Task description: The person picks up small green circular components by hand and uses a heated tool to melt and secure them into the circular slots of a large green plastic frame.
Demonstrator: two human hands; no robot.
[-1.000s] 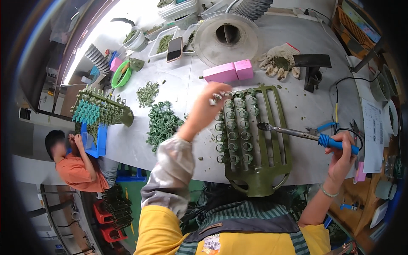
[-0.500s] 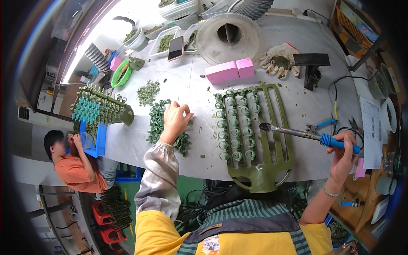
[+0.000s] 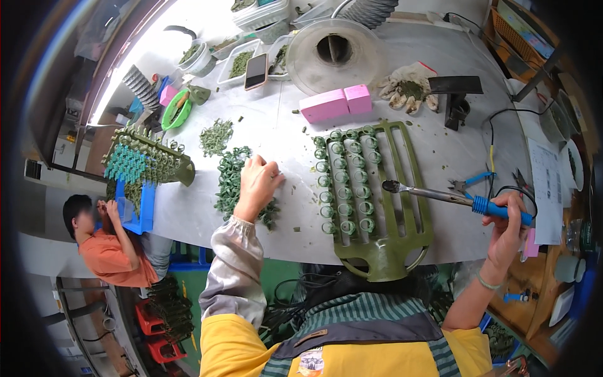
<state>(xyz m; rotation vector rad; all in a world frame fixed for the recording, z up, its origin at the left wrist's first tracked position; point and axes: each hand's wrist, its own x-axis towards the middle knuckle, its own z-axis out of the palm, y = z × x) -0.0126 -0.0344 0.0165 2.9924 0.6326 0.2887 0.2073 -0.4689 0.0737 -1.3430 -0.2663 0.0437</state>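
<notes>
My left hand is at the right edge of a pile of dark green wax rings. Its fingers are bent together in a pinch; whatever they hold is hidden. In my right hand is a soldering iron by its blue handle, the dark flat tip pointing left over an olive-green slotted rack. Three columns of green rings stand on the left part of this rack, while its right bars carry none. A smaller heap of paler green pieces lies beyond the pile.
Beyond the rack are pink blocks, a stained glove and a black stand. Blue-handled pliers lie to the right. A filled rack stands at left, near a co-worker in orange. A phone rests on tubs.
My left hand's fingers have drawn slightly closer together and nearer me at the pile. The right hand and soldering iron hold nearly still. The whole view has shifted slightly.
</notes>
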